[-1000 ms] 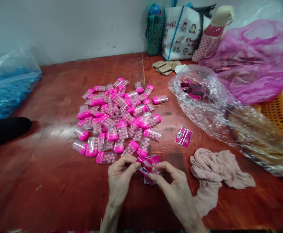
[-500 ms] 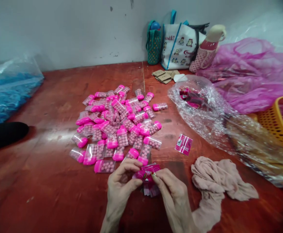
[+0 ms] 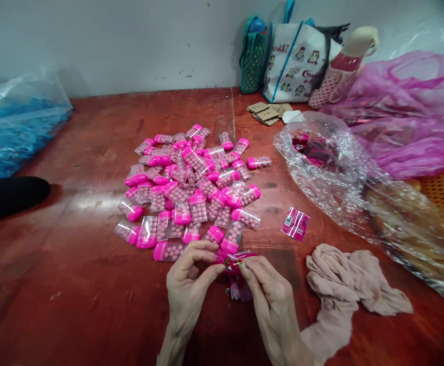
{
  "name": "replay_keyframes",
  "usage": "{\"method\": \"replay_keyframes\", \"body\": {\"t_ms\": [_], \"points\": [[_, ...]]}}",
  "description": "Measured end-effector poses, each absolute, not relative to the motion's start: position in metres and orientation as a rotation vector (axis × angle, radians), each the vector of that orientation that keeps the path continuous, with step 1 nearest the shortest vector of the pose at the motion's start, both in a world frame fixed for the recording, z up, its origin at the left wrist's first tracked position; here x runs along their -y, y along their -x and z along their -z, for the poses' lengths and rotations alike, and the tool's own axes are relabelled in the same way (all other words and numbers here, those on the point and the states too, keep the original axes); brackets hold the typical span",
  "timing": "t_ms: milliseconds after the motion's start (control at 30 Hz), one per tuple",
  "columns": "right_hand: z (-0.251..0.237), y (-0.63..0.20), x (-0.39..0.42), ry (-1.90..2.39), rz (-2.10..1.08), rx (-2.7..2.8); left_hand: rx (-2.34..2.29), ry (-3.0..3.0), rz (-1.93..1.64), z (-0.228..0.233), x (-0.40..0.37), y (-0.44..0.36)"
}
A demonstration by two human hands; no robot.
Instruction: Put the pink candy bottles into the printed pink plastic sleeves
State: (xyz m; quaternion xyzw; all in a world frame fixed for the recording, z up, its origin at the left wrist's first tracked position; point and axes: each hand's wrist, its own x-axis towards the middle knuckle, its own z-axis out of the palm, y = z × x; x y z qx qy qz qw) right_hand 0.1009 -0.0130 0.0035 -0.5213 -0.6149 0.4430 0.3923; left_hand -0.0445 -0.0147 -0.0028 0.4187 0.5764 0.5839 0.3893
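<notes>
pink packet (image 3: 232, 263) pinched between left hand (image 3: 188, 283) and right hand (image 3: 270, 295) fingertips.

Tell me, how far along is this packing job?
A heap of finished packs, small clear bags of pink balls with pink caps, already lies on the red table. The left hand and right hand together pinch a pink label over a small bag. One loose pink packet waits to the right, and the clear plastic sack holds more pink pieces, so work apparently remains.
</notes>
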Motion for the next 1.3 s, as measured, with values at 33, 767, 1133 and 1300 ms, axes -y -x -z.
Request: {"method": "replay_keyframes", "body": {"t_ms": [33, 767, 1133, 1300], "points": [[-0.003, -0.101, 0.012, 1.316, -1.129, 1.565, -1.436, -1.096, -1.442, 0.001, 0.014, 0.046], [0.012, -0.108, -0.067, 1.635, -0.491, 1.82, -1.232, -0.473, -1.579, 0.003, 0.002, 0.057], [-0.013, -0.116, -0.031, 1.701, -1.07, 1.404, -1.136, -0.332, -1.576, -0.003, -0.003, 0.055], [-0.026, -0.104, -0.006, 1.535, -1.474, 1.135, -1.149, -0.363, -1.597, -0.008, -0.002, 0.048]]}}
